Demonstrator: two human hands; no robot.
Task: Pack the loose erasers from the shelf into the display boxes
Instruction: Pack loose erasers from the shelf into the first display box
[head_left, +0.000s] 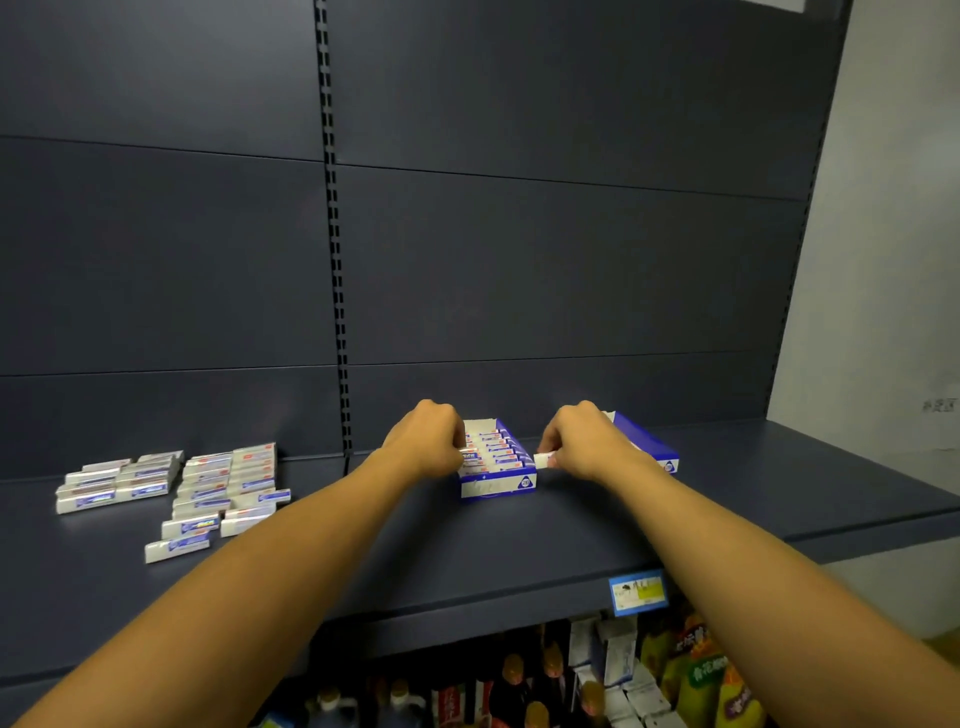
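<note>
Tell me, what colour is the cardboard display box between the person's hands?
The cardboard display box is blue and white, seen in the head view.

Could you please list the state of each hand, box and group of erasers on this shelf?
Left hand: fingers curled at the erasers in the near box.
Right hand: pinches a single eraser beside the near box.
Near display box: open, nearly full of erasers.
Far display box: open, contents hidden by the right hand.
Loose erasers: unpacked, lying at the left of the shelf.
</note>
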